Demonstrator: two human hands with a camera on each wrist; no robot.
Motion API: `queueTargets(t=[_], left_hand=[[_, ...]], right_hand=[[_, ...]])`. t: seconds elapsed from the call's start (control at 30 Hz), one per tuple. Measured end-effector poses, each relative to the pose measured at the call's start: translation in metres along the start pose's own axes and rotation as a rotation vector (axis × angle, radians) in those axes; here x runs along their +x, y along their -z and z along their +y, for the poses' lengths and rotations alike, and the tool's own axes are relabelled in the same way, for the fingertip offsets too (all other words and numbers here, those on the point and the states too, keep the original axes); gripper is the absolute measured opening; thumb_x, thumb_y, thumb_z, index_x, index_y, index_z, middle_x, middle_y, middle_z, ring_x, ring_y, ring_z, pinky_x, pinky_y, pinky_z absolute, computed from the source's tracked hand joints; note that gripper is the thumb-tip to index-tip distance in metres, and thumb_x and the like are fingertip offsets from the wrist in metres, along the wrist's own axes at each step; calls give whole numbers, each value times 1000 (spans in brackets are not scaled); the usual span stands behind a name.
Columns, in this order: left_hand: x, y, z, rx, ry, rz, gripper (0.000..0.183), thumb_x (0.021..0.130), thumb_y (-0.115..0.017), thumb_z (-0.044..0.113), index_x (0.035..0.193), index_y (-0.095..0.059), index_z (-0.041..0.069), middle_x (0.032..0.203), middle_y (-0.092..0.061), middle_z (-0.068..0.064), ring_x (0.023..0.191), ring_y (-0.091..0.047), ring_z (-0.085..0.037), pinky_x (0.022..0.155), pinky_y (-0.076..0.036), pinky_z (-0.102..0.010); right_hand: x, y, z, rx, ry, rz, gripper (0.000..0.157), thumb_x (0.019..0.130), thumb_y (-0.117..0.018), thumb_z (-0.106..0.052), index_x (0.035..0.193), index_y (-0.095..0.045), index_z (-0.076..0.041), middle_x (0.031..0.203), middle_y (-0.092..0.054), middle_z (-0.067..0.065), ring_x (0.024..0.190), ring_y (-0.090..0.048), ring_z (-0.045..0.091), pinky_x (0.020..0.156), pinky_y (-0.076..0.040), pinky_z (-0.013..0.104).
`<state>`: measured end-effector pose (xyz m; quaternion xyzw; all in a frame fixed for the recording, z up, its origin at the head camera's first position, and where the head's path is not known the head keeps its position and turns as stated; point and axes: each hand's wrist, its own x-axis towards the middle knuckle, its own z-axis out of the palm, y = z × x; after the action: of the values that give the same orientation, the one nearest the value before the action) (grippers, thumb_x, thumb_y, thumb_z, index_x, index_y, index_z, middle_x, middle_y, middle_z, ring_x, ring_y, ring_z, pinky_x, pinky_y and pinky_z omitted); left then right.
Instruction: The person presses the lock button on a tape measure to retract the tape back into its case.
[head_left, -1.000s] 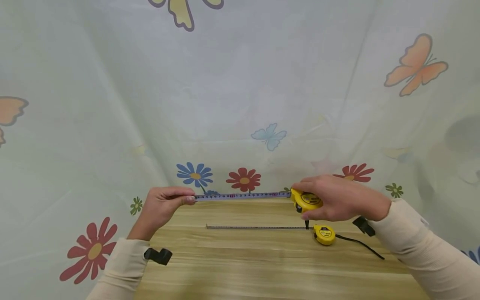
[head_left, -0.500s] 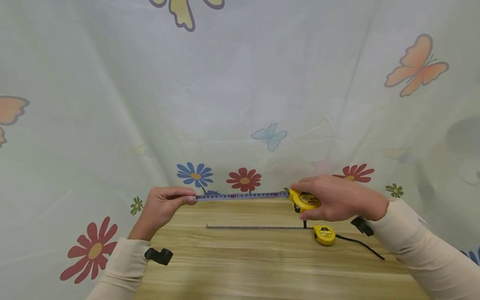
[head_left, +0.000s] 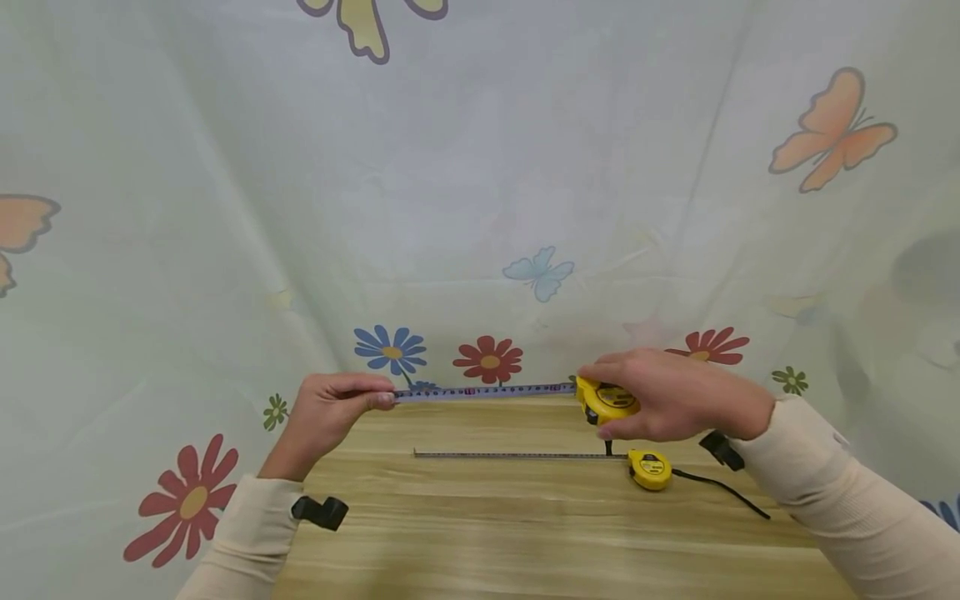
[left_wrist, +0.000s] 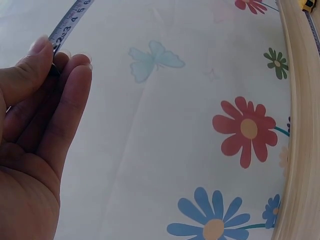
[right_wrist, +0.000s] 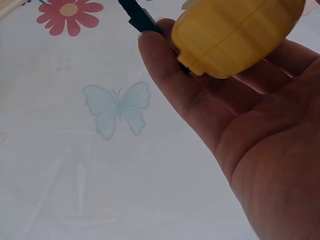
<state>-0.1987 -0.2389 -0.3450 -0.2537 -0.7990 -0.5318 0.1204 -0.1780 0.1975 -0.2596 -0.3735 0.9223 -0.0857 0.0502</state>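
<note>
In the head view, my left hand (head_left: 326, 417) pinches the free end of a tape measure's blade (head_left: 487, 392) between thumb and fingers. The left wrist view shows that blade end (left_wrist: 70, 22) with its printed numbers leaving the fingertips. My right hand (head_left: 675, 396) grips the yellow case of the tape measure (head_left: 609, 402), fingers over the top and thumb below. The blade runs nearly level between the hands, above the table. Up close in the right wrist view, the yellow case (right_wrist: 240, 35) sits against the curled fingers. The hook at the blade's end is mostly hidden by the left fingertips.
A second yellow tape measure (head_left: 649, 470) lies on the wooden table (head_left: 480, 533), its blade (head_left: 517, 455) drawn out leftward and a black strap (head_left: 723, 490) trailing right. Behind the table hangs a pale sheet (head_left: 480, 167) printed with flowers and butterflies.
My right hand has drifted slightly left with the case, and my left hand a touch to the right. The blade between them is a little shorter. The second tape measure lies unmoved.
</note>
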Motion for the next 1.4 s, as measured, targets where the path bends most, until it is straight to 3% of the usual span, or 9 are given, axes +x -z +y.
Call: queueTargets(t=[1.4], left_hand=[[1, -4, 7, -13, -19, -23, 13, 94, -73, -2, 104, -79, -6, 97, -78, 20, 85, -77, -3, 80, -64, -24]], right_hand=[[4, 0, -1, -7, 27, -2, 62, 94, -78, -37, 144, -60, -7, 124, -69, 0, 94, -61, 7, 85, -58, 34]])
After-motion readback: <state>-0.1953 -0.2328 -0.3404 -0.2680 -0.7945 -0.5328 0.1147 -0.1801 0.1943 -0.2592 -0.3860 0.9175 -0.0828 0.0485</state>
